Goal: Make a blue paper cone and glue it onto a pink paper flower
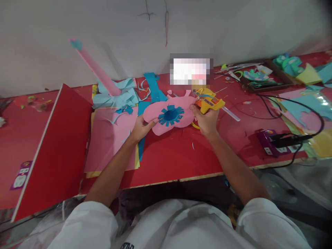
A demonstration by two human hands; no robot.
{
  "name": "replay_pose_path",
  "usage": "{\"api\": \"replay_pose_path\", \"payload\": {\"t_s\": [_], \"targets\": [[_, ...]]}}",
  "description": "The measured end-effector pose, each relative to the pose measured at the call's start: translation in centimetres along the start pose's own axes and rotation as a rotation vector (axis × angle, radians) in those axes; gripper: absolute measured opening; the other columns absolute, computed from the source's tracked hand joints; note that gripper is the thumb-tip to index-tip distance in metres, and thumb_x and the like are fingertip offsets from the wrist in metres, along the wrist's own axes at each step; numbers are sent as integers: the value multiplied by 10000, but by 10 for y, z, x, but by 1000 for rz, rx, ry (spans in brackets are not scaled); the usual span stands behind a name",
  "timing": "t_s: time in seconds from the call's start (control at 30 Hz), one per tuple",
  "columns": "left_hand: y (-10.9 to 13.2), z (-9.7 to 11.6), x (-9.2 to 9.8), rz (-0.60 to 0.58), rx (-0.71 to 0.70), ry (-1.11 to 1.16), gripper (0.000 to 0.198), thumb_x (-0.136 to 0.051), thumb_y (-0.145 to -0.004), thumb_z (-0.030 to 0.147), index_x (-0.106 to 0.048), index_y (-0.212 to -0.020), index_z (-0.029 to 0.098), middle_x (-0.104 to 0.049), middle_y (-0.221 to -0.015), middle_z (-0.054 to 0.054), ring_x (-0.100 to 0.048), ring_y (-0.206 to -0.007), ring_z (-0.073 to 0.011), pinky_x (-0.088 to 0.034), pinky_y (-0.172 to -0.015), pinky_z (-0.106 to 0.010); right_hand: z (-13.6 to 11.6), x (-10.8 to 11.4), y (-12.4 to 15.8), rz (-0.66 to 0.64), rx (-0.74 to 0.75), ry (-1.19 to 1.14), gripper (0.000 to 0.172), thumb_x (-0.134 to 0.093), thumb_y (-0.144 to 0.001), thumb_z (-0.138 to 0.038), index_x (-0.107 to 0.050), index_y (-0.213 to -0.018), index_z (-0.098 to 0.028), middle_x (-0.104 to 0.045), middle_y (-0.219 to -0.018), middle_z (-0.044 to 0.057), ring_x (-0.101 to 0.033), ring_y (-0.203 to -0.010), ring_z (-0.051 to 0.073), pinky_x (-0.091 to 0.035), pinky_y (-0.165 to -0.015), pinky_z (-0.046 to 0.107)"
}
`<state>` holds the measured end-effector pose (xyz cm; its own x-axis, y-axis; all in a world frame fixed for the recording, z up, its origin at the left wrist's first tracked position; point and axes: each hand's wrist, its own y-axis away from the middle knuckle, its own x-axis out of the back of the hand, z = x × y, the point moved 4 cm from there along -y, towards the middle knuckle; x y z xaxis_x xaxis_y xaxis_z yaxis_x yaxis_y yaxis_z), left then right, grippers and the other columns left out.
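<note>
A pink paper flower with rounded petals is held up over the red table. At its middle sits a fringed ring of blue paper, its tabs folded outward around a dark blue centre. My left hand pinches the lower left petal, thumb on top. At the right edge, my right hand is closed on the same flower, its other fingers partly hidden. Against the back of that hand appears a yellow glue gun with a clear glue stick sticking out; whether the hand touches it I cannot tell.
A red upright divider stands left. Nearby are pink sheets, light blue scraps and a tall pink paper tube. On the right lie a purple power box, black cables and a dark tray.
</note>
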<state>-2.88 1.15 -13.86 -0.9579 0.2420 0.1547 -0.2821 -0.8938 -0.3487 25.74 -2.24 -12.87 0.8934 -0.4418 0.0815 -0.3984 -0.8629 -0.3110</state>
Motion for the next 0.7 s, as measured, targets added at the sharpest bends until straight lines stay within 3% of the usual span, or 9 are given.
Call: {"api": "replay_pose_path", "payload": {"t_s": [0.17,0.27,0.5,0.7], "targets": [[-4,0,10,186,19,-32,510,-795,-872,657,-735,-773,160,-675,-677,-27,-640,-631,-145,-543,-597,-246,2,-3,0,16,57,28,293,-846,-839,-487,-713,-866,-227,-651,-679,-9,-716,-720,182,-586,-582,269],[-6,-2,15,282,16,4,526,-805,-856,668,-691,-725,171,-625,-654,-5,-586,-605,-121,-518,-578,-239,6,-5,-2,-15,53,40,290,-845,-841,-477,-693,-859,-231,-622,-668,-13,-690,-682,173,-563,-552,266],[-4,-7,13,229,19,79,526,-774,-883,682,-682,-741,183,-657,-732,-22,-676,-758,-161,-586,-709,-276,10,-9,-2,-49,50,22,291,-823,-859,-488,-684,-895,-235,-600,-659,-22,-660,-631,164,-543,-522,272],[-4,-1,20,344,-1,-47,539,-739,-918,676,-621,-717,190,-498,-592,28,-478,-520,-102,-411,-489,-240,4,-3,-3,-18,43,-50,318,-813,-877,-522,-701,-970,-239,-608,-687,-28,-632,-609,137,-519,-513,251]]}}
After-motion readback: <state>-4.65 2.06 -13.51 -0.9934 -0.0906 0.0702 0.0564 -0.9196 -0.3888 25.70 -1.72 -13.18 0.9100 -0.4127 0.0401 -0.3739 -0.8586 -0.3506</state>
